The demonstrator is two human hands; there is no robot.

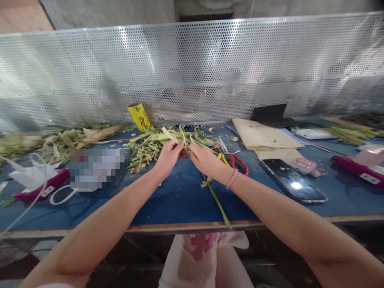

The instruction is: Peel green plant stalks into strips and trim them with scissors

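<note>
Both hands meet over the blue table, in front of a heap of green plant pieces [145, 150]. My left hand [168, 157] is closed, its fingertips pinching pale green leaf strips [171, 135]. Close beside it, my right hand [201, 156] is closed on the same leafy material. A long green stem [220, 206] runs from beneath my right hand to the table's front edge. Scissors with red handles [240, 163] lie just beyond my right wrist, near a yellow-handled tool [223, 159]. Something small and reddish shows between my hands, too hidden to make out.
A yellow tube [139, 117] stands behind the heap by the perforated metal screen [180, 72]. To the right are brown paper [264, 136], a phone [292, 180] and a pink case [303, 165]. More plant material [64, 142] and a magenta object [45, 188] are at left.
</note>
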